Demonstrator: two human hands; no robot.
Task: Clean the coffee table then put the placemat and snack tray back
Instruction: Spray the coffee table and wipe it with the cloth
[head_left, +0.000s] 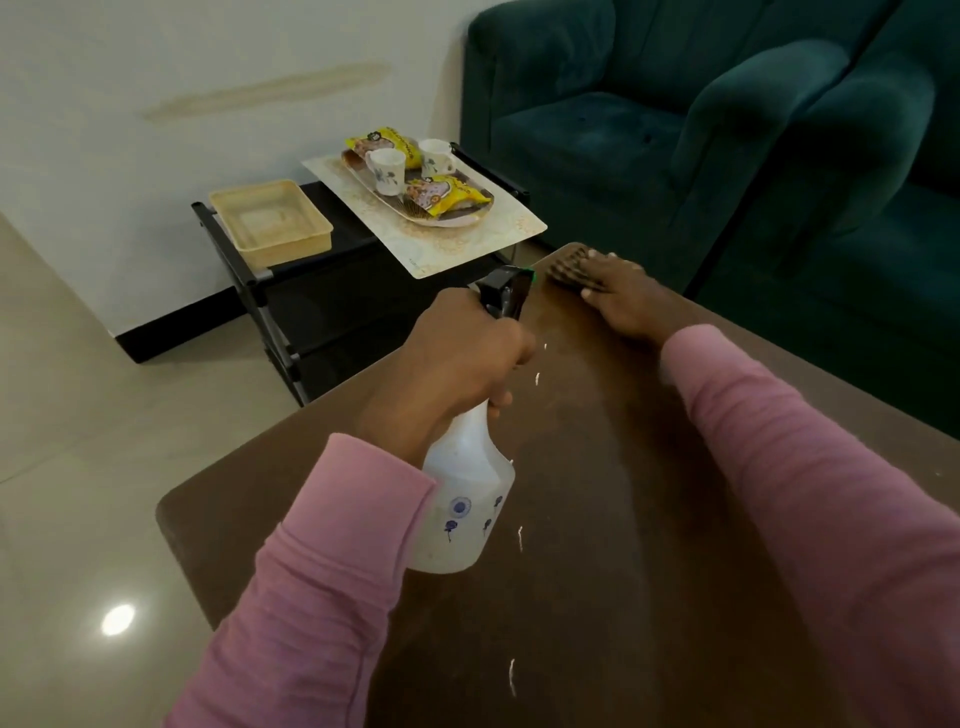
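Squeezing the neck of the bottle (467, 499) with my left hand (457, 358), fingers curled tight by the trigger, nozzle aimed far across the table (623, 571). My right hand (618, 296) lies flat, fingers straight, pressing the cloth (569, 267) at the far corner. Placemat (498, 234) and tray (452, 221) sit together on the rack (322, 306), far left, off the table.

Risk one: the nozzle points roughly that way, so I judge a hard pull could mist the cups (385, 169) and snack packs (447, 192). Risk two: the cloth is right at the table edge, and a long push may send it off. Risk three: the placemat overhangs the rack, so a knock could tip the lot.

Writing: the yellow packs carry print, too small to read. The bottle shows blue flowers only, no words.
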